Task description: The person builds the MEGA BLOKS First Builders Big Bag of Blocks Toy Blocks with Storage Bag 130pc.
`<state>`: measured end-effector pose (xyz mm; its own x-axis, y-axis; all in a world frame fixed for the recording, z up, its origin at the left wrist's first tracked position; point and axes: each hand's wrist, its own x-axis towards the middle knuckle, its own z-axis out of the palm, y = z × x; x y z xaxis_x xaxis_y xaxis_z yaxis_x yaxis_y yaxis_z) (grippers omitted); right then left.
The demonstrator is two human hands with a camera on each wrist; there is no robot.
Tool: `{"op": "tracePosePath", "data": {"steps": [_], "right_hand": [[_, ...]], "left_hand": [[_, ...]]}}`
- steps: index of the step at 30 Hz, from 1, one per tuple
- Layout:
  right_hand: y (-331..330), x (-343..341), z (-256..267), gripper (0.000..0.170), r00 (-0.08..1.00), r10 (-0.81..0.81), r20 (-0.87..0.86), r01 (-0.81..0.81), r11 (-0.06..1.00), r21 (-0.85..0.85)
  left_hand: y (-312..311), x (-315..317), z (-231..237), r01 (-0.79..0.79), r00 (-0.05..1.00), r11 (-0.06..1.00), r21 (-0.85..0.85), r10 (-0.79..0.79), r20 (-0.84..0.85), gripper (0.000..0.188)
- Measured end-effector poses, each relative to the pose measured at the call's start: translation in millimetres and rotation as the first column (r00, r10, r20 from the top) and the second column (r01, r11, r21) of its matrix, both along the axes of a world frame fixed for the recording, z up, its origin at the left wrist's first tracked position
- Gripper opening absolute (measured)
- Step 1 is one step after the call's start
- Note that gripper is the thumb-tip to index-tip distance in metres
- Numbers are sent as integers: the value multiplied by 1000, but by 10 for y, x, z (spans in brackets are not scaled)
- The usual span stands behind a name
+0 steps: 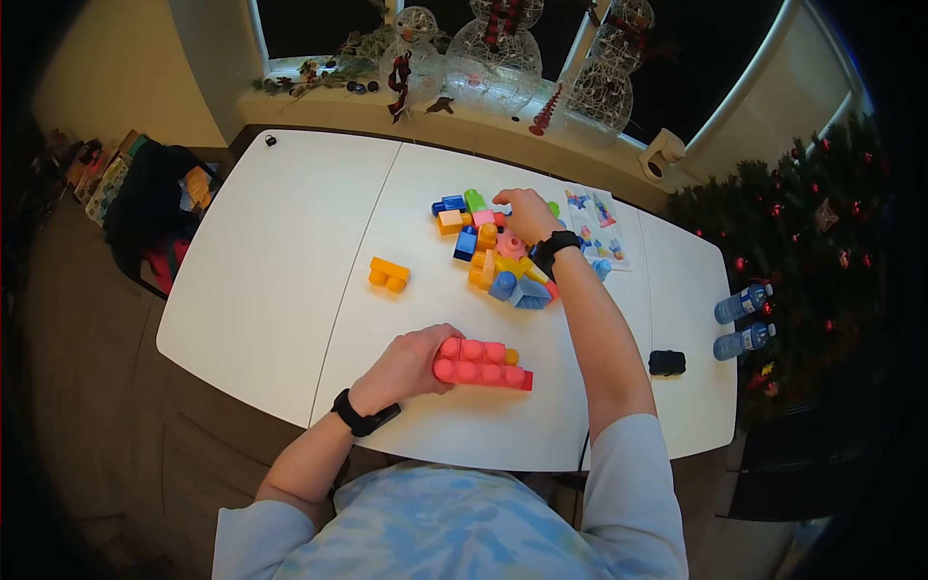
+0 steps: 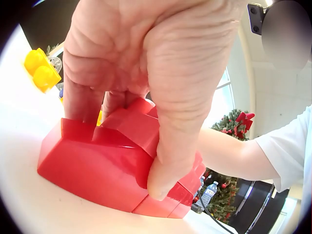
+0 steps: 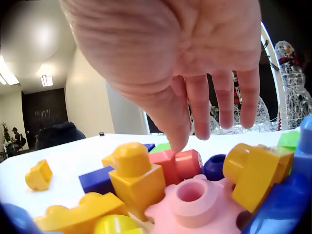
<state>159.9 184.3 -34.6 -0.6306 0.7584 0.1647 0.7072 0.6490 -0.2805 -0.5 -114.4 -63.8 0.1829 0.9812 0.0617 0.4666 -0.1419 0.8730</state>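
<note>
My left hand [image 1: 414,364] grips a red block assembly [image 1: 481,364] at its left end, low over the near part of the table. In the left wrist view the thumb presses one side of the red blocks [image 2: 102,161] and the fingers reach over the other. My right hand [image 1: 530,217] hangs over the block pile with nothing in it. Its fingers [image 3: 198,107] point down, loosely extended, close above a red block [image 3: 168,163]. Around that lie a pink gear-shaped piece [image 3: 195,204], a yellow block [image 3: 136,180] and a blue block [image 3: 96,179].
A lone yellow block [image 1: 390,275] lies left of the pile on the white table [image 1: 261,290]. A printed picture sheet [image 1: 604,227] lies behind the pile. To the right are a black object [image 1: 667,362] and two water bottles [image 1: 742,323]. Wire snowmen [image 1: 493,58] stand on the windowsill.
</note>
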Motion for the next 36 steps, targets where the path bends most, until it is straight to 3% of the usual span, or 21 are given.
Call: {"op": "tracePosePath", "data": {"steps": [3,5,9,12,14,17,22,26,36], "right_hand": [[90,-49,-110,29,993,5,114,-5,1000,0],[49,-71,-53,29,996,-9,93,22,990,-140],[-62,51,78,26,997,63,52,-61,997,-39],[-256,180,396,26,988,129,-82,-129,992,-4],[-552,299,628,30,934,61,-353,-119,982,-146],[-1086,579,879,33,949,108,-296,-165,971,-174],[-1817,888,918,27,983,69,-170,-143,867,-476],[-2019,980,710,24,980,61,-189,-125,929,-348],[-2114,1001,665,21,982,69,-175,-128,925,-359]], "left_hand": [[-5,4,11,2,1000,1000,-23,-3,-5,60],[-2,9,-8,-3,1000,1000,-15,3,-3,60],[1,18,-15,-7,1000,1000,-22,6,-4,59],[10,23,-31,-11,1000,1000,11,11,-16,58],[12,14,20,-5,999,999,-54,3,-39,62],[12,18,17,-9,1000,998,-65,8,-25,62],[18,6,24,-5,1000,999,-47,4,-31,62],[-8,34,9,-27,999,999,-19,28,34,59],[-10,26,14,-18,1000,1000,-7,18,3,60]]}}
